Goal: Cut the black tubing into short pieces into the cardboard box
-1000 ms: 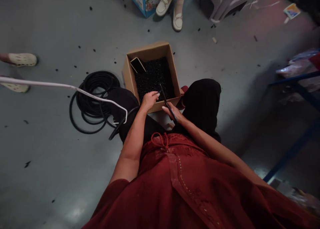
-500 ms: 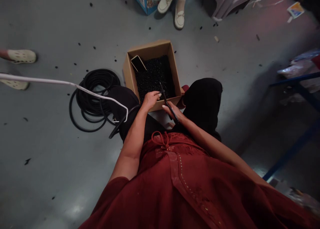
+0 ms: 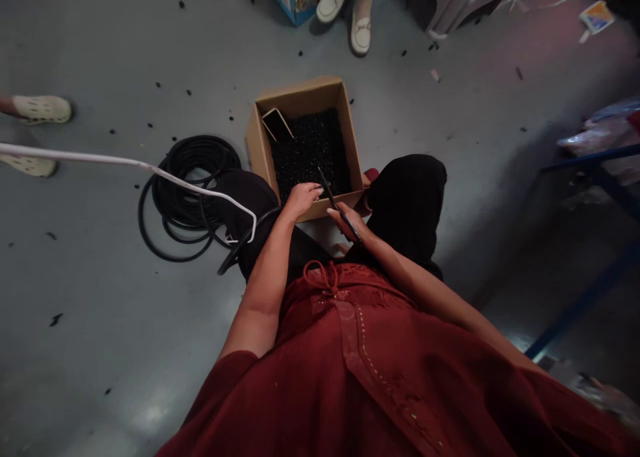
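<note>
The person's L hand (image 3: 301, 200) is hanging over the near edge of an open carton (image 3: 260, 144), fingertips bunched close — can't tell if they're pinching a small dark bit. Just R of them, a slim dark tool (image 3: 332, 198), prob. scissors, is slanting: its long axis is running from the R palm up & leftward, tip reaching over the carton, away from the body. The R hand (image 3: 346, 222) is clamping its near end, fingers wrapped, so that's the nearer hand — the L fingertips are sitting just beside the blade part.

Farther L, a smooth white rod or cord (image 3: 70, 156) is crossing the view & bending sharply. Black hose (image 3: 173, 204) is lying on the floor in round, rubbery-looking loops, one length passing over the L thigh (image 3: 247, 190), its end hidden. The carton's showing plain brown cardboard, approx. square, w/ shiny, grainy black bits (image 3: 310, 144) filling it; a small pale-rimmed rectangular piece (image 3: 277, 125) is leaning in the far L corner.
</note>
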The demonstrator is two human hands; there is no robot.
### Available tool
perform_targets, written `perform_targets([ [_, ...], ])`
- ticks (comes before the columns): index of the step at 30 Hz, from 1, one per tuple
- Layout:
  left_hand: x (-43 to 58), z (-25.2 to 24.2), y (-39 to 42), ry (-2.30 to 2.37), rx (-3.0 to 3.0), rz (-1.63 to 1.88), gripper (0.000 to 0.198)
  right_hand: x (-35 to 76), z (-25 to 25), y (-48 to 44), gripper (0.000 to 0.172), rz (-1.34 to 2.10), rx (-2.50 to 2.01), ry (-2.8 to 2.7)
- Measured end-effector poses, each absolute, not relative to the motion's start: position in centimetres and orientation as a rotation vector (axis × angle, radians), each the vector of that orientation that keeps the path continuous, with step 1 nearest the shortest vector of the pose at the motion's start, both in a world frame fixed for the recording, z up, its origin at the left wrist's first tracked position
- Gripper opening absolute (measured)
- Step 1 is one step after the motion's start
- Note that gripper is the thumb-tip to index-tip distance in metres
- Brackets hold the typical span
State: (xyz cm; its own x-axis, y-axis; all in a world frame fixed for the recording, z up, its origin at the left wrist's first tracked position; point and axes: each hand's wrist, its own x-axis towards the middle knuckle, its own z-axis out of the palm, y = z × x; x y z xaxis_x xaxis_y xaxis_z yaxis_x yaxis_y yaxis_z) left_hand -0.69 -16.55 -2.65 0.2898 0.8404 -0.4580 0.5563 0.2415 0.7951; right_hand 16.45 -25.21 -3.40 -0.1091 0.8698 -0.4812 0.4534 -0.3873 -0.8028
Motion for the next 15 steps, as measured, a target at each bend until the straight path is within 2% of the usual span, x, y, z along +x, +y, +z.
perform_targets([
  [11, -0.6, -4.5, -15.9, 1.49, 1.491, 0.265, 0.029, 15.8, -4.4, -24.1, 0.036, 1.392, -1.941, -1.566],
  [15, -0.3, -4.9, -15.8, 1.55, 1.572, 0.22, 0.028, 15.6, -5.6, -24.0, 0.038, 1.345, -1.94, -1.548],
])
